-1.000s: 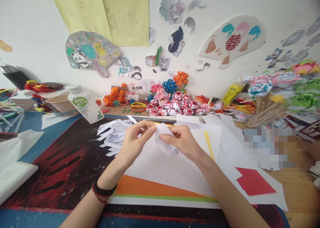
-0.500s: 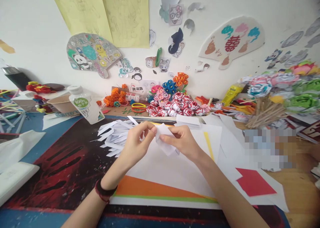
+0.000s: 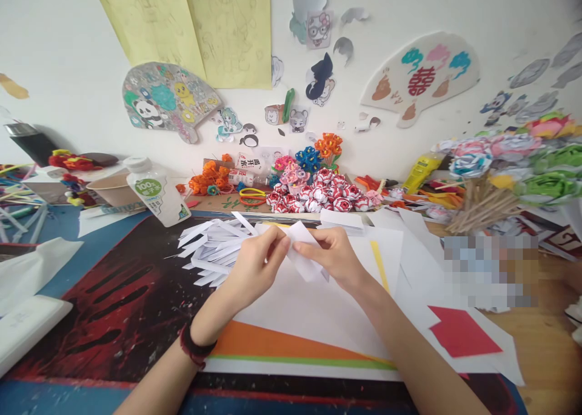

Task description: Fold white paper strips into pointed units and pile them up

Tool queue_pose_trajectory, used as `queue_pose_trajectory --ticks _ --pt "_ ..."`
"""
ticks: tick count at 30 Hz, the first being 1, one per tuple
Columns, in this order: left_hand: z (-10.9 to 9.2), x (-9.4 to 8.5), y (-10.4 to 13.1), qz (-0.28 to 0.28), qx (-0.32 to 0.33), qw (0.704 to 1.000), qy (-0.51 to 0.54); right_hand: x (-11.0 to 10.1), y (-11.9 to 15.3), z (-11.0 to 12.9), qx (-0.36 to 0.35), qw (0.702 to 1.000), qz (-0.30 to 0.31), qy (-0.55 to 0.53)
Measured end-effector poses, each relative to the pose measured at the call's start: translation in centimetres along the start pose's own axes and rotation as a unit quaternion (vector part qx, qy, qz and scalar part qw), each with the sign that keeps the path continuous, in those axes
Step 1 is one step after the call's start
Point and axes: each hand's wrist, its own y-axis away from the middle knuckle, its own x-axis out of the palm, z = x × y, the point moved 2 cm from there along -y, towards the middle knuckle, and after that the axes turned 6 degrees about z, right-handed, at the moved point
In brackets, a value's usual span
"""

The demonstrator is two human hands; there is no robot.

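A small folded piece of white paper [image 3: 308, 262] is held up between my two hands, above the white sheets [image 3: 291, 318] on the table. My left hand [image 3: 261, 257] pinches its left edge between thumb and forefinger. On the other side, my right hand [image 3: 334, 254] grips the paper with the thumb on the near face and the fingers behind it, partly hidden. Close to my left hand lies a heap of folded white paper strips [image 3: 211, 248]. Behind my right hand sits a small stack of white paper [image 3: 342, 220].
An orange sheet [image 3: 259, 342] shows under the white ones. A white bottle [image 3: 157, 191] leans at the back left. Red-and-white paper flowers [image 3: 325, 191] line the back. A red paper piece [image 3: 464, 331] lies at right, near flowers on sticks [image 3: 484, 200].
My left hand has shifted slightly right, its fingers curling closer together at the paper's edge. The paper is turned a little; my right hand keeps its grip and has barely moved.
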Motion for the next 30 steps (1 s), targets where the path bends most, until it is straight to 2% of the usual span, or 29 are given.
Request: queue_pose_trajectory --ticks 2,7,11,14,19,21,24,26,27,30 --pt "0.0 0.1 0.0 0.009 0.008 1.0 -0.006 -0.1 -0.1 0.0 -0.003 1.0 -0.012 0.001" --pt "0.0 0.3 0.1 -0.008 0.028 1.0 -0.007 -0.1 -0.1 0.0 -0.008 1.0 -0.006 -0.012" --pt "0.1 0.2 0.0 -0.003 0.001 1.0 0.017 -0.2 -0.1 -0.1 -0.017 1.0 -0.008 -0.018" --pt "0.3 -0.2 -0.2 0.003 -0.023 0.999 0.029 -0.4 -0.2 -0.2 -0.003 1.0 0.016 -0.02" --pt "0.8 -0.5 -0.3 -0.01 -0.024 0.999 0.044 -0.6 -0.3 -0.4 0.032 0.998 0.05 -0.001" --pt "1.0 -0.4 -0.3 -0.022 -0.035 0.996 0.083 -0.8 -0.4 -0.4 0.024 0.999 0.024 0.003" --pt "1.2 -0.3 -0.4 -0.062 -0.077 0.977 0.187 -1.2 -0.5 -0.2 0.009 0.996 -0.087 -0.006" --pt "1.3 -0.1 -0.4 -0.08 -0.112 0.958 0.251 -1.3 -0.6 -0.2 0.029 0.99 -0.131 -0.033" --pt "1.3 0.0 -0.4 -0.082 -0.125 0.948 0.279 -1.2 -0.6 -0.2 0.045 0.99 -0.125 -0.05" --pt "1.3 0.6 -0.4 -0.062 -0.145 0.928 0.338 -0.5 -0.7 -0.4 0.069 0.994 -0.043 -0.072"
